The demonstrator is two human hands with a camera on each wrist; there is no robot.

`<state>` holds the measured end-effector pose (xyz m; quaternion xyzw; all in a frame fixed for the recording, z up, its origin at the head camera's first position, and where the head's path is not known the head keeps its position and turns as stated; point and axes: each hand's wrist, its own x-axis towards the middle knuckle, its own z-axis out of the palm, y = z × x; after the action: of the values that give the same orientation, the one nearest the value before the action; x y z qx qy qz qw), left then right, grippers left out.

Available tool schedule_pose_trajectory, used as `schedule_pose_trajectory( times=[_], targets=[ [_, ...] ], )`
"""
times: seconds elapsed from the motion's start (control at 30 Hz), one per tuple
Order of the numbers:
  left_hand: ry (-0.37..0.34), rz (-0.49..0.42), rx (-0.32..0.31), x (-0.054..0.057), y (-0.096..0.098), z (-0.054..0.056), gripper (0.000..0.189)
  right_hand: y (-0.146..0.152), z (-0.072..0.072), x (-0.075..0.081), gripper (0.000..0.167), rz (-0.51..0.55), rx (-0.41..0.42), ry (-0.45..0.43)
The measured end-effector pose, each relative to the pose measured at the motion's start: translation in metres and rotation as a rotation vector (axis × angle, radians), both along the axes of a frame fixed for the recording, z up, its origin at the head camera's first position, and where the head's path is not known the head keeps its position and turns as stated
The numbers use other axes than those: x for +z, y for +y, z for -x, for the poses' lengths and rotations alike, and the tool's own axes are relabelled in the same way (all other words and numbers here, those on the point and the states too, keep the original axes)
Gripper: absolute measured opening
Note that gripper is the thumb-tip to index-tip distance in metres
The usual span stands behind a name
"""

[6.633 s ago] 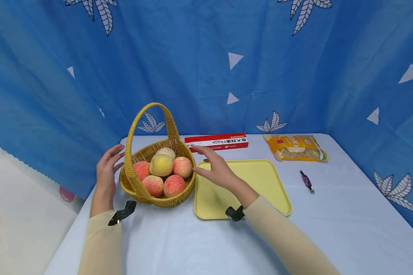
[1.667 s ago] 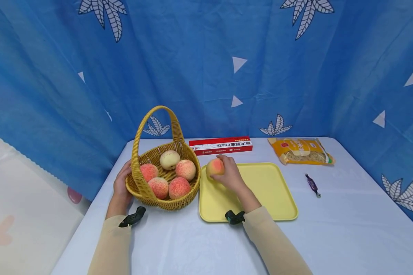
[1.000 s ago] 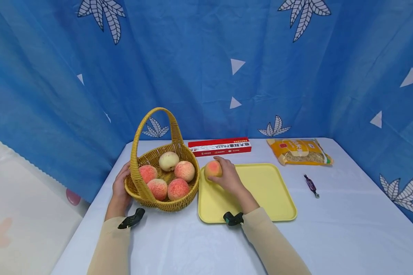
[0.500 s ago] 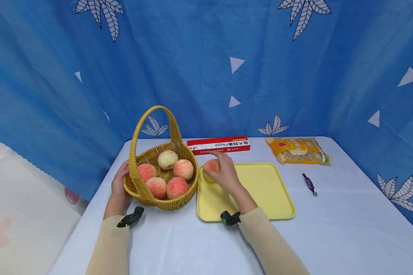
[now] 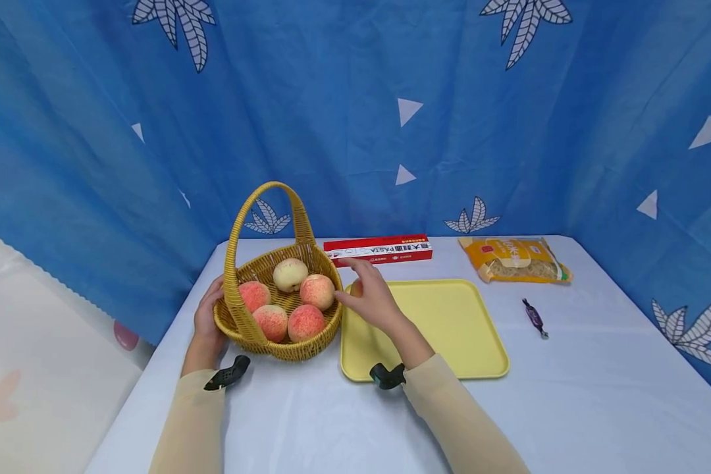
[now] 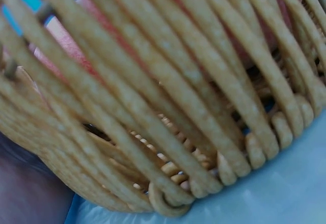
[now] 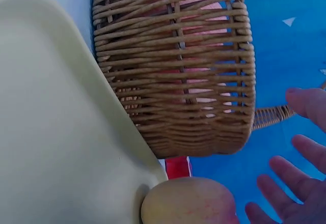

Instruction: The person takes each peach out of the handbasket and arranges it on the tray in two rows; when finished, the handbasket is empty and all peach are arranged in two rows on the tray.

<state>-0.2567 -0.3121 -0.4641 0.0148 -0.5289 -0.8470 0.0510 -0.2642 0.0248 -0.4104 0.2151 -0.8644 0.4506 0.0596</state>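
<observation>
A yellow wicker basket (image 5: 299,352) with a tall handle stands at the left, holding several peaches, among them a pale one (image 5: 290,275) and a pink one (image 5: 306,323). My left hand (image 5: 206,321) holds the basket's left side; the handle partly hides its fingers. To the basket's right is a yellow tray (image 5: 444,329). My right hand (image 5: 370,296) hovers over the tray's left end with fingers spread, holding nothing. In the right wrist view a yellowish peach (image 7: 188,202) rests on the tray near its corner, apart from the fingers; in the head view the hand mostly hides it.
Behind the tray lies a red pasta box (image 5: 379,250). An orange bag of grain or pasta (image 5: 515,260) lies at the back right, and a purple wrapped candy (image 5: 534,318) is right of the tray. A blue curtain (image 5: 355,118) encloses the back and sides.
A yellow peach from the top of the basket pile was carried by my right hand to the tray's far left corner and let go. My left hand came to the basket and stayed there.
</observation>
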Motion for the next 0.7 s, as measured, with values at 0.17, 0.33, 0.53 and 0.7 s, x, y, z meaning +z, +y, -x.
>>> schedule_pose_trajectory(
  times=[0.17,0.33,0.53,0.7],
  targets=[
    [-0.004,0.005,0.012,0.001,0.002,-0.001,0.038,-0.012,0.003,0.001,0.065,-0.092,0.086,0.015],
    [0.011,-0.018,-0.007,0.0,0.001,-0.002,0.038,-0.021,0.008,-0.002,0.062,-0.166,0.175,0.014],
    [0.001,-0.03,-0.005,-0.002,0.001,-0.002,0.037,-0.027,0.015,-0.004,0.062,-0.279,0.214,0.02],
    [-0.009,-0.037,-0.002,0.0,0.0,-0.001,0.037,-0.032,0.02,0.0,0.068,-0.371,0.247,0.013]
  ],
)
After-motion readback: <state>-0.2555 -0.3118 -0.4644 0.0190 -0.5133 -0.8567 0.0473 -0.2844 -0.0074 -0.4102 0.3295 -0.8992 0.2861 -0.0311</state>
